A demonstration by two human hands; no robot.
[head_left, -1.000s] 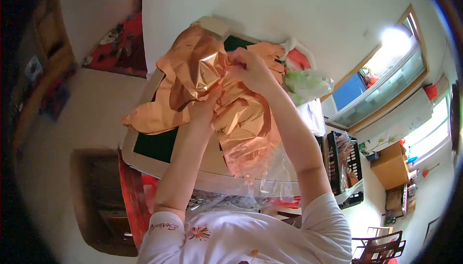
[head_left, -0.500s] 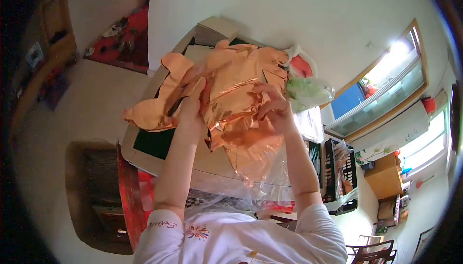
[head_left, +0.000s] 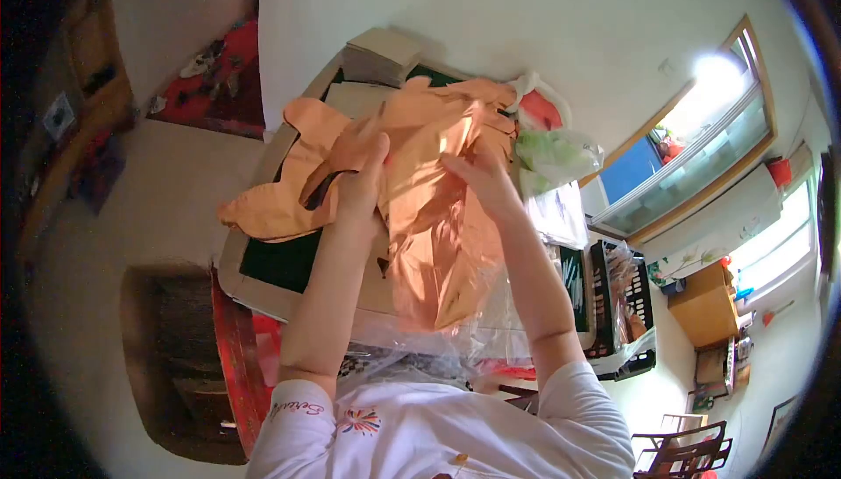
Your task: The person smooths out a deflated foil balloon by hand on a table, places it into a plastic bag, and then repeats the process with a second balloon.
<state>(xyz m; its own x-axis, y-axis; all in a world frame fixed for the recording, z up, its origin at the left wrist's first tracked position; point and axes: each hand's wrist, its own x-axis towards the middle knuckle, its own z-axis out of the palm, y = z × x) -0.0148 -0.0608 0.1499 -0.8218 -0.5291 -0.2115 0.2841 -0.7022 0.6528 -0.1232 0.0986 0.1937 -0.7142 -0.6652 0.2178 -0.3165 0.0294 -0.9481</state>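
Note:
A large crinkled sheet of copper-coloured foil [head_left: 429, 190] lies over the table [head_left: 235, 260] and hangs toward my body. My left hand [head_left: 363, 172] is at the left side of its middle part, thumb up, with its fingers partly hidden behind the foil. My right hand [head_left: 480, 174] rests on the upper right part of the foil, thumb and fingers apart. More foil with rounded lobes [head_left: 272, 207] spreads out left of my left hand. Clear plastic [head_left: 491, 326] hangs beneath the foil's lower end.
Stacked grey-brown boards [head_left: 378, 54] stand at the table's back. A pale green plastic bag [head_left: 556, 159] and a white and red bag [head_left: 537, 109] sit on the right. A black crate [head_left: 618, 304] with wrapped items is farther right, and a red stool edge [head_left: 236, 348] is lower left.
My right hand has moved up and left, and its fingers have spread. The foil's middle part now hangs longer and flatter toward me. My left hand has shifted slightly.

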